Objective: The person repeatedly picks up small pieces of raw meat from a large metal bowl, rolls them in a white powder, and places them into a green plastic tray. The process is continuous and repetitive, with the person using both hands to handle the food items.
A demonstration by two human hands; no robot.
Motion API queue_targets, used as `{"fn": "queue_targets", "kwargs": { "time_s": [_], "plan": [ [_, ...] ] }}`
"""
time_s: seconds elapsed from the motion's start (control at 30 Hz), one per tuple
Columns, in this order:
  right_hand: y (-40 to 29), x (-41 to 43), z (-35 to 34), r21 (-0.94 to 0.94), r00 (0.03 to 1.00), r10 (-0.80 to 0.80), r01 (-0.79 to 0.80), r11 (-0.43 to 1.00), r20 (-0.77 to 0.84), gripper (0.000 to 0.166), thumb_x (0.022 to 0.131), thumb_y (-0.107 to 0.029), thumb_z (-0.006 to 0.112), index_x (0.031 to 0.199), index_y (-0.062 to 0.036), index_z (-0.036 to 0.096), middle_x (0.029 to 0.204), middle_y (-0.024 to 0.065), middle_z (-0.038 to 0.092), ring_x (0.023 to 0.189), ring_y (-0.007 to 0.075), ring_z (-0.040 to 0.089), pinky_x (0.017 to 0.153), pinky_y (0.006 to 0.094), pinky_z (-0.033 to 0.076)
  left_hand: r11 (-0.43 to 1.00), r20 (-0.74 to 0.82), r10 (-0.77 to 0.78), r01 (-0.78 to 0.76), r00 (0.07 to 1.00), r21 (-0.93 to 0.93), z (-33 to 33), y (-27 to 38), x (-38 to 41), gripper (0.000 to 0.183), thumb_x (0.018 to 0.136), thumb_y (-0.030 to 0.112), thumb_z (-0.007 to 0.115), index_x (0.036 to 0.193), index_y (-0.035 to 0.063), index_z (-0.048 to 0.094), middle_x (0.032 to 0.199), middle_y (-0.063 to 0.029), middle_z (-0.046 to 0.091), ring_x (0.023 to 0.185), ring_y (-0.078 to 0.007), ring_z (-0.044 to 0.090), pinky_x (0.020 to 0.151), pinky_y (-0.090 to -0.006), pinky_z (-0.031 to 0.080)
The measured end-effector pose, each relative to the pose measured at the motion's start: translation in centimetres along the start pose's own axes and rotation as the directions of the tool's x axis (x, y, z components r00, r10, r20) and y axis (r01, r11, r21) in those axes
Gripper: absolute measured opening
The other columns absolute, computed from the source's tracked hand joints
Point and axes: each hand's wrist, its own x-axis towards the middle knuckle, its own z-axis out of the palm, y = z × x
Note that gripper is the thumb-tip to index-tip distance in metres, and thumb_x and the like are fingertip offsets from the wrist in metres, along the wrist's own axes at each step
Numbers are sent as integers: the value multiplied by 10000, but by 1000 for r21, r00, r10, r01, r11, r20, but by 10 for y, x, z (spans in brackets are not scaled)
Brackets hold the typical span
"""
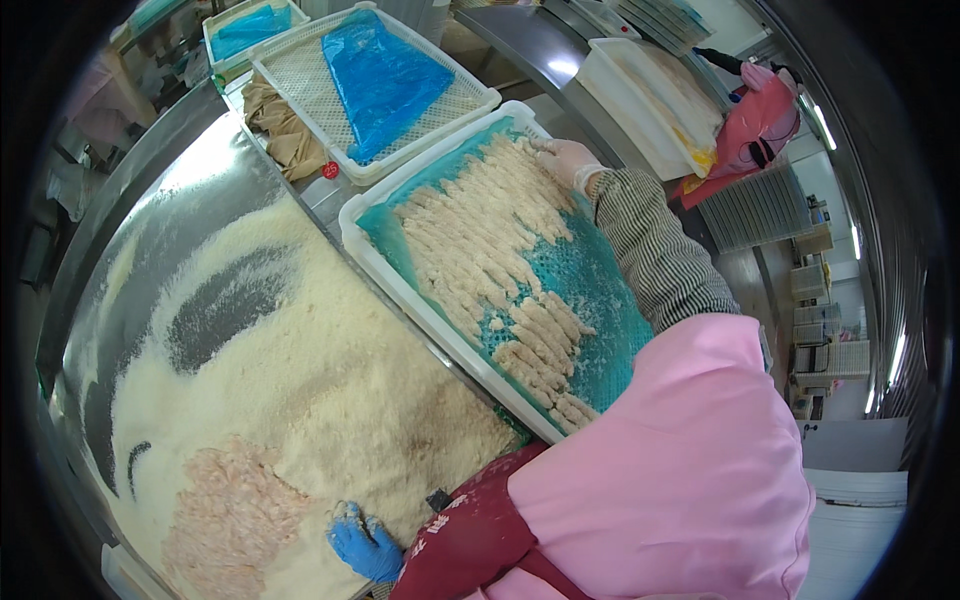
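My left hand [366, 541], in a blue glove dusted with crumbs, rests on the breading crumbs [337, 360] near the metal table's front edge; whether it holds anything is unclear. Beside it lies a pile of raw, pale pink meat strips [232, 517]. My right hand [566, 161], in a clear glove over a striped sleeve, is at the far right corner of a white plastic tray [397, 311], touching the end of the rows of breaded strips [480, 225]. The strips lie on a teal liner [600, 330] in the tray. Whether the right fingers grip a strip cannot be told.
Behind the tray stands a white perforated tray [480, 94] with a blue plastic sheet [382, 82]. Brown cloth [281, 127] lies beside it. At the upper right, a person [761, 124] in a red apron is by a long white tub [637, 112]. Stacked trays [757, 206] stand below.
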Motion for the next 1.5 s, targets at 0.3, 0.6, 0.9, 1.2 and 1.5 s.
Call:
{"fn": "queue_targets", "kwargs": {
  "time_s": [0.3, 0.6, 0.9, 1.2, 1.5],
  "plan": [
    [6, 31, 39, 495, 973, -63, 168, 853, -221, 386, 996, -242, 617, 1367, -177, 696, 1348, 159, 686, 1220, 309, 657, 1093, 357, 465, 1000, 16, 10, -10, 1000, 3, 5, -7, 6, 390, 948, 242, 654, 1274, 30, 687, 1350, -201, 663, 1315, -424, 559, 1174, -569, 336],
    [-4, -14, 12, 18, 994, -11, 13, 1000, -106, 228, 925, -133, 575, 1060, -140, 759, 1139, 157, 747, 1085, 328, 693, 967, 402, 526, 999, 48, -42, 41, 998, 23, 0, -1, 6, 390, 956, 248, 654, 1274, 23, 684, 1367, -208, 647, 1308, -422, 557, 1155, -559, 355],
    [-25, 1, 31, -231, 921, -228, 158, 960, -316, 419, 975, -114, 560, 1372, -205, 662, 1288, 157, 696, 1190, 356, 646, 1022, 414, 513, 1000, 7, 14, -14, 1000, -2, 3, -5, 5, 389, 956, 234, 652, 1278, 17, 683, 1344, -210, 659, 1287, -422, 572, 1148, -561, 358],
    [11, 1, 12, 19, 989, -50, 53, 998, -137, 394, 1015, -239, 554, 1393, -198, 659, 1280, 172, 703, 1202, 345, 658, 1038, 429, 512, 996, 28, -61, 59, 998, 61, 2, -3, 2, 395, 963, 252, 656, 1293, 36, 685, 1351, -208, 656, 1295, -423, 565, 1158, -565, 341],
    [-8, -79, 4, -260, 973, 6, -67, 963, -229, 350, 978, -233, 594, 1308, -196, 706, 1318, 105, 693, 1114, 312, 691, 952, 462, 545, 1000, 17, -9, 9, 1000, 17, 3, -7, 6, 386, 958, 248, 658, 1277, 34, 689, 1347, -208, 658, 1295, -415, 570, 1154, -552, 348]
  ]
}}
